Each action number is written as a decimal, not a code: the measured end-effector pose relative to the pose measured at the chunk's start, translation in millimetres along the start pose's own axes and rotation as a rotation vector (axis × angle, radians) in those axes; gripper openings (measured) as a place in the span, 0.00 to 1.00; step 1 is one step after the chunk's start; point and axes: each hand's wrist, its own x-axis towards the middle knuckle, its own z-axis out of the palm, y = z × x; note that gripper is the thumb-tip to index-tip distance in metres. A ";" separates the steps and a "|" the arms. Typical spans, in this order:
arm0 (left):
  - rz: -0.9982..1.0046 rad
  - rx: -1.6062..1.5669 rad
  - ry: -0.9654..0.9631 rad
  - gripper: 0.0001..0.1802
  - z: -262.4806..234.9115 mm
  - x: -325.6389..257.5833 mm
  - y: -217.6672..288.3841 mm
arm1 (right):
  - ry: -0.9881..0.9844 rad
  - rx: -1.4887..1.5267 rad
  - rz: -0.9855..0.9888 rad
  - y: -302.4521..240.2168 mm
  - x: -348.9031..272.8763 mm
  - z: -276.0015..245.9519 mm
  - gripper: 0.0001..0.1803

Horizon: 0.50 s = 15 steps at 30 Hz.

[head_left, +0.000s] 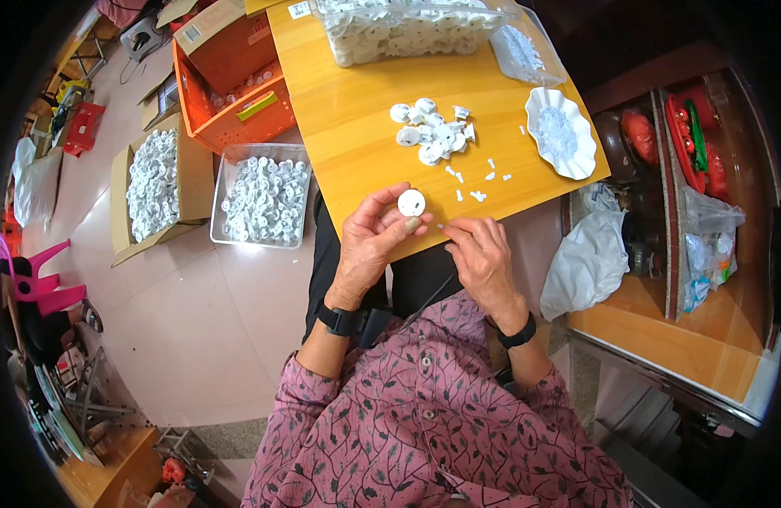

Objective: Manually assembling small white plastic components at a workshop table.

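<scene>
Between the thumb and fingers of my left hand (pixel 367 241) is a round white plastic disc (pixel 412 201) with a small dark slot in its face. My right hand (pixel 485 261) is closed in a pinch on a tiny white plastic peg (pixel 441 226), just right of the disc and apart from it. Both hands are at the near edge of the yellow wooden table (pixel 348 127). Several loose white pegs (pixel 478 196) lie on the tabletop beyond my right hand. Farther back sits a small heap of white round plastic pieces (pixel 437 135).
A scalloped white dish (pixel 584 127) holds tiny pieces at the table's right. Clear tubs (pixel 369 59) stand at the back. On the floor to the left are a filled clear bin (pixel 301 216), a cardboard box (pixel 191 173) and an orange crate (pixel 246 123). A shelf (pixel 672 245) stands right.
</scene>
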 end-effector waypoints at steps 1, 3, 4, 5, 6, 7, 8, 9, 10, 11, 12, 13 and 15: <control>-0.003 0.001 0.001 0.25 0.0 -0.3 0.3 | 0.025 0.011 -0.002 0.6 1.0 0.6 0.17; -0.010 -0.002 -0.002 0.24 0.3 -0.9 1.3 | 0.045 0.017 0.003 0.3 1.9 2.4 0.16; -0.011 -0.001 -0.002 0.24 0.0 -0.7 1.0 | 0.066 0.020 0.004 0.5 2.5 3.1 0.16; -0.008 0.000 -0.004 0.23 -0.3 -0.6 0.7 | 0.066 0.021 0.006 1.4 2.2 4.1 0.16; -0.005 0.002 -0.007 0.23 -0.7 -0.4 0.4 | 0.076 0.018 -0.005 2.7 1.4 5.7 0.15; -0.005 0.002 -0.006 0.23 -1.5 -0.1 0.5 | 0.086 0.014 -0.017 3.6 1.0 6.8 0.15; -0.021 0.027 -0.008 0.23 -2.7 0.2 0.9 | 0.086 0.014 -0.017 3.8 1.1 7.4 0.15; -0.035 0.053 -0.009 0.22 -3.5 0.4 1.2 | 0.098 0.015 -0.023 3.9 1.2 7.9 0.14; -0.035 0.053 -0.007 0.22 -3.0 0.4 1.4 | 0.110 0.016 -0.029 4.0 1.1 8.7 0.12; -0.015 0.039 -0.010 0.22 -1.6 0.3 1.7 | 0.109 0.018 -0.030 4.5 0.6 9.6 0.12; 0.005 0.025 -0.012 0.21 -0.7 0.2 1.6 | 0.123 0.018 -0.044 5.4 0.0 10.4 0.11; 0.007 0.026 -0.009 0.21 -0.8 0.2 1.5 | 0.138 0.019 -0.058 6.0 0.1 11.1 0.09; -0.003 0.016 -0.019 0.24 -1.2 0.2 1.2 | 0.149 0.023 -0.064 6.1 -0.8 11.7 0.08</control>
